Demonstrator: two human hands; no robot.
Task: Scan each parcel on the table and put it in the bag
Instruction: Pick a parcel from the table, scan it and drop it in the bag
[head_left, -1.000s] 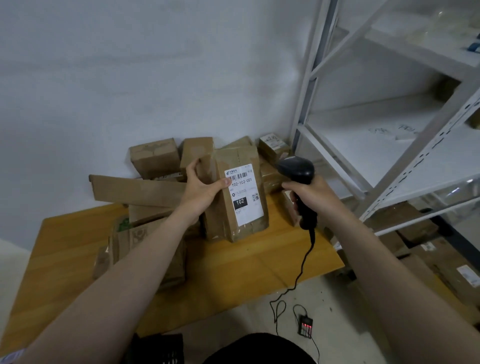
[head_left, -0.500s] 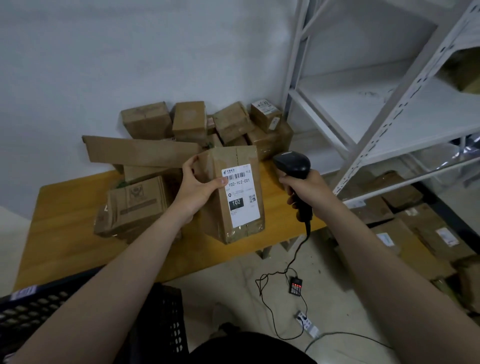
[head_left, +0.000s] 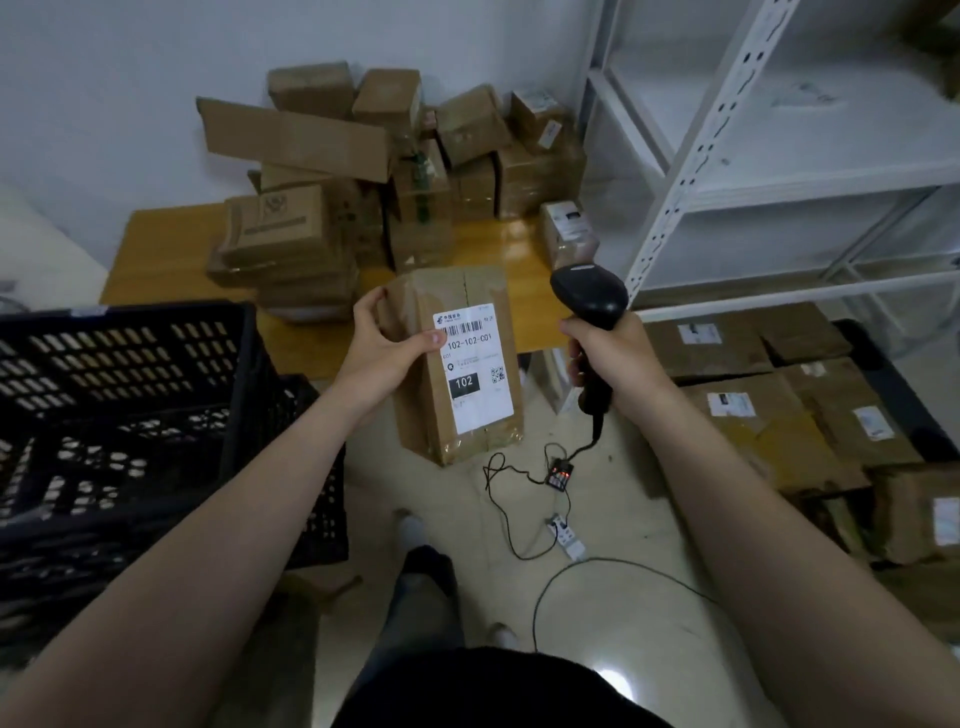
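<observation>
The left hand holds a brown parcel by its top left side. The thumb lies on the front, at the edge of the white label, and the fingers curl round the back. The parcel is up in the air, in front of the near edge of the table, with its label facing the person. The label has a bar code at the top and the number 102 in a black box. The right hand is wrapped tight round the handle of a black scanner. The scanner's head is just to the right of the parcel, near its top, and does not touch it. A thin cord runs from the scanner down to the floor. On the table lies a pile of more brown parcels, up against the wall. A black crate with holes in its sides stands to the left, just beside the table. To the right is a white shelf, and under it more boxes lie on the floor.
</observation>
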